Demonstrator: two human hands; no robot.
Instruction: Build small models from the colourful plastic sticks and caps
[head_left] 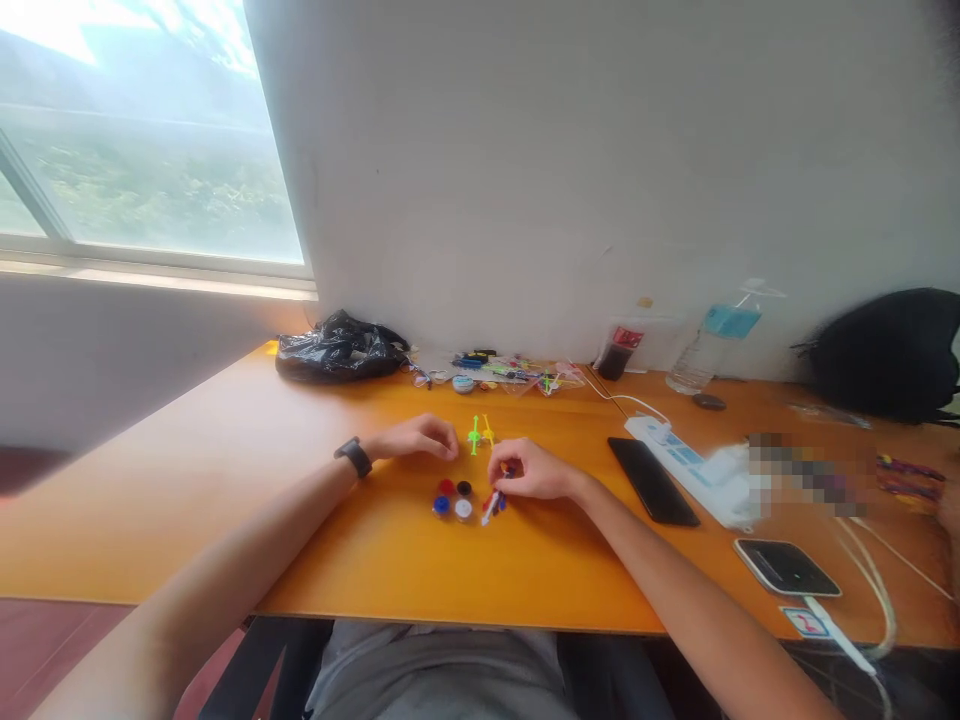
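My right hand (529,468) is bent over a small cluster of plastic pieces, its fingertips closed on a piece they mostly hide. A white stick with an arrow-like tip (489,508) and some red and blue bits show beneath those fingers. My left hand (424,437) lies on the table with loosely curved fingers and holds nothing. Between the hands, slightly farther off, are a green arrow-shaped stick piece (475,436) and a yellow one (488,434). Closer to me sit four-colour round pieces: red (447,487), black (464,488), blue (441,506) and white (463,510).
Along the wall lie a black plastic bag (341,347) and a heap of small parts (510,372). A drink bottle (619,352) and a clear bottle (690,362) stand farther right. Nearer are a black phone (652,480), a power strip (686,465) and a charging device (787,567).
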